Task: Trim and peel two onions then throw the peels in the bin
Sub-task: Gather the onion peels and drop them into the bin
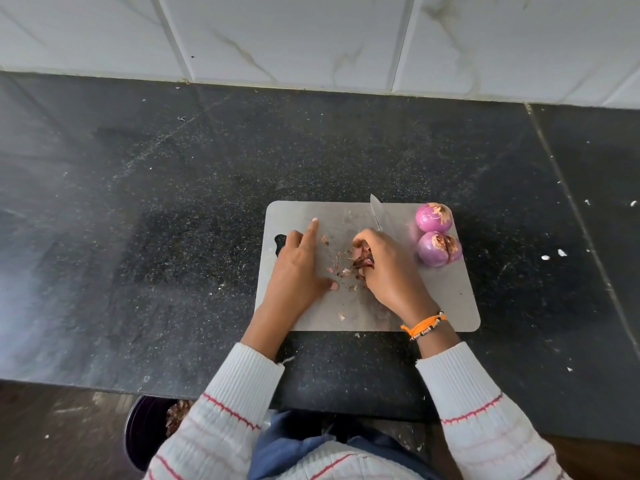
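Two peeled purple onions, one (434, 217) behind the other (438, 248), sit at the right back corner of a grey cutting board (446, 299). My right hand (388, 268) is closed on a bunch of reddish onion peels (362, 256) in the middle of the board. My left hand (299, 268) lies flat on the board's left side, fingers spread, beside loose peel scraps (341, 270). A knife blade (376, 211) pokes out behind my right hand, lying on the board.
The board lies on a black speckled counter (156, 220) against a white tiled wall (311, 36). Below the counter's front edge, at lower left, stands a dark bin (145, 431) with peels in it. Small white crumbs dot the counter at right.
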{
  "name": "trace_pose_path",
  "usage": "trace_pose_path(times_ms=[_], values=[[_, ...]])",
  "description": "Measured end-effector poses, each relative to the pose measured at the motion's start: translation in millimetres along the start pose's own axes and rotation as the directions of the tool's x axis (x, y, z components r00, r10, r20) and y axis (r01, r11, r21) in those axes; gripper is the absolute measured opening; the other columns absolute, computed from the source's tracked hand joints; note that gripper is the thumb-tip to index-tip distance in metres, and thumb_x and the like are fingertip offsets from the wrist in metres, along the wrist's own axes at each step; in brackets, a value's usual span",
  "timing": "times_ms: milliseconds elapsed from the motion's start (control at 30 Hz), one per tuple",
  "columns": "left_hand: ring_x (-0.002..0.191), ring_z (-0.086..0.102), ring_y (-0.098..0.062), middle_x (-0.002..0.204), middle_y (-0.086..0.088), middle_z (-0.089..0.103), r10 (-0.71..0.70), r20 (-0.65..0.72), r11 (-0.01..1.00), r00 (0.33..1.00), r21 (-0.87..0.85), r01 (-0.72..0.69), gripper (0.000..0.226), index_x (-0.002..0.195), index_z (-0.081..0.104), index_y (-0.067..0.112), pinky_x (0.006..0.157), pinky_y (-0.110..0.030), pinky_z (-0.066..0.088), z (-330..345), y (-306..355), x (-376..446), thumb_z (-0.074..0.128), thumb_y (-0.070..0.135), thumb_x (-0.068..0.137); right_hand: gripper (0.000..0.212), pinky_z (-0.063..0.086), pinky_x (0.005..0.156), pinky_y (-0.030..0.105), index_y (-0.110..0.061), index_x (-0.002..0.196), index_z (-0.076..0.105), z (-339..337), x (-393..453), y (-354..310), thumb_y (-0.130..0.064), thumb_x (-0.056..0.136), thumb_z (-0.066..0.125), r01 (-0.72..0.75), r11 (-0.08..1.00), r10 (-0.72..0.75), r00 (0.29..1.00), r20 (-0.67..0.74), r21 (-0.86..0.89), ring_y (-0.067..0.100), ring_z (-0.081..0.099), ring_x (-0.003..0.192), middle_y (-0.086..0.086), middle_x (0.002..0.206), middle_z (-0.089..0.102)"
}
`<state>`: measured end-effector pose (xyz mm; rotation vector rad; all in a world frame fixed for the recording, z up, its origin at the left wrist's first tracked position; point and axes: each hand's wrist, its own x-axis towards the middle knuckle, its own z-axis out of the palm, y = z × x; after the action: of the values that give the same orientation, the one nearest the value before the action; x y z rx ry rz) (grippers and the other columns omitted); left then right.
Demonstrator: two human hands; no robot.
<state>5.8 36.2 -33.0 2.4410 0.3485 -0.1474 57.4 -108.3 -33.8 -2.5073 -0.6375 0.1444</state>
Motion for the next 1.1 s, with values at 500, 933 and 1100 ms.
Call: trace_pose_path(times_ms=[500,933,1100], values=[[0.078,0.059,-0.024,0.09,-0.006,0.062,0.122,-0.184,0.991,0.975,-0.032,-0.13,0.024,0.094,0.07,0.009,0.071,-0.033,0.047,14.3,3.1,0.6,0.069,0.0,0.071,0.029,0.039,0.076,0.023,-0.012,0.11,0.06,3.1,-1.1,-7.6,-0.006,0.082,0.065,-0.014,1.0,0.012,0.994,0.106,0.017,0.025,0.054,0.099,0.007,0.108,0.051],[0.082,0.06,-0.023,0.1,-0.005,0.061,0.097,-0.166,0.991,0.981,-0.072,-0.111,0.043,0.111,0.066,0.015,0.073,-0.028,0.046,20.3,18.6,-3.8,0.068,-0.001,0.071,0.032,0.045,0.079,0.025,-0.011,0.109,0.061,-2.0,-6.3,4.8,-0.001,0.079,0.066,-0.051,0.994,0.044,0.996,0.074,0.099,0.022,0.058,0.097,0.007,0.11,0.053],[0.07,0.059,-0.028,0.081,-0.009,0.062,0.112,-0.229,0.991,0.967,-0.05,-0.126,0.013,0.081,0.07,0.004,0.062,-0.035,0.046,27.8,20.9,-3.7,0.064,-0.002,0.072,0.026,0.052,0.079,0.036,-0.012,0.1,0.066,5.2,-9.6,6.6,0.005,0.081,0.06,-0.025,0.993,0.024,1.0,0.011,0.117,0.021,0.061,0.093,0.005,0.104,0.055]])
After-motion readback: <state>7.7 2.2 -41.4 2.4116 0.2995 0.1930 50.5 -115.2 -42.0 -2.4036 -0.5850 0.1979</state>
